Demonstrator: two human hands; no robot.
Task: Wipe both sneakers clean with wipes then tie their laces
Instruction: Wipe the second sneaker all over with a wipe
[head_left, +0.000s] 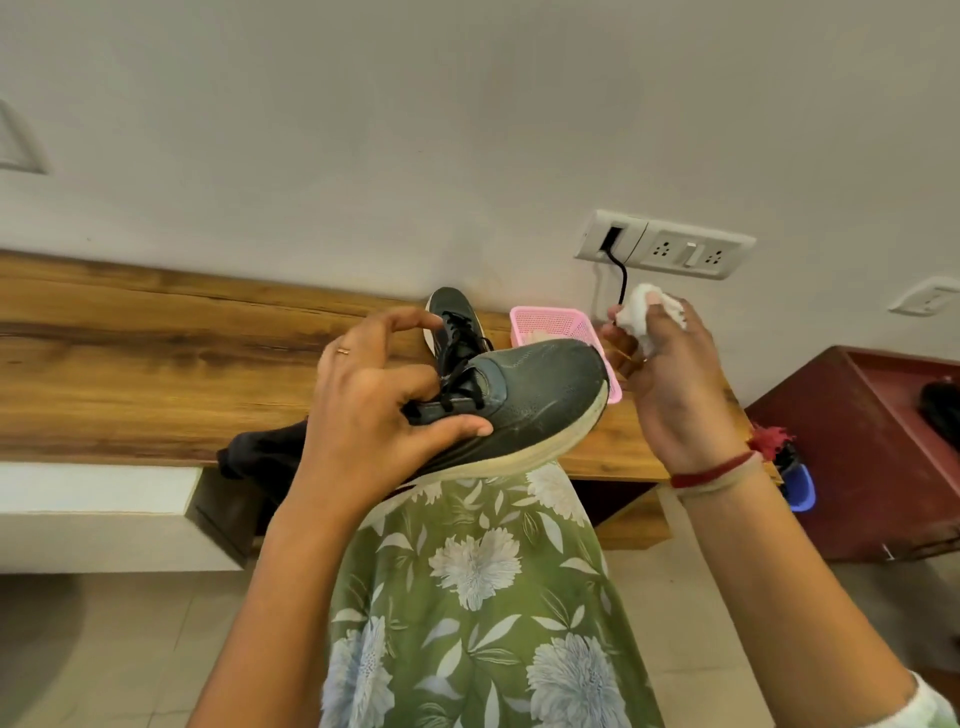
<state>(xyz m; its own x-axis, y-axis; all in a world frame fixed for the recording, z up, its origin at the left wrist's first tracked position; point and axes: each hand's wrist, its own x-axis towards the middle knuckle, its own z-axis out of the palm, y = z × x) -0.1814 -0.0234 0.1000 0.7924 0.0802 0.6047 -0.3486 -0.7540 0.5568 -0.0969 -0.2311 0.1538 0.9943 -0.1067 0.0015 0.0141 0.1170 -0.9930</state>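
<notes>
Left hand (363, 410) curled round the sneaker (540, 395) — right hand (670, 384) raised, wipe (641, 306) bunched in its grip

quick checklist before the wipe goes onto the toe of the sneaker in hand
1. Left hand grips the held sneaker: ok.
2. Right hand holds the wipe: ok.
3. Wipe touching the toe: not ok, a gap shows.
4. Wipe clean enough to use: cannot tell.
5. Held sneaker's laces tied: cannot tell, the left hand partly covers them.
6. Second sneaker resting on the wooden counter: ok.
</notes>
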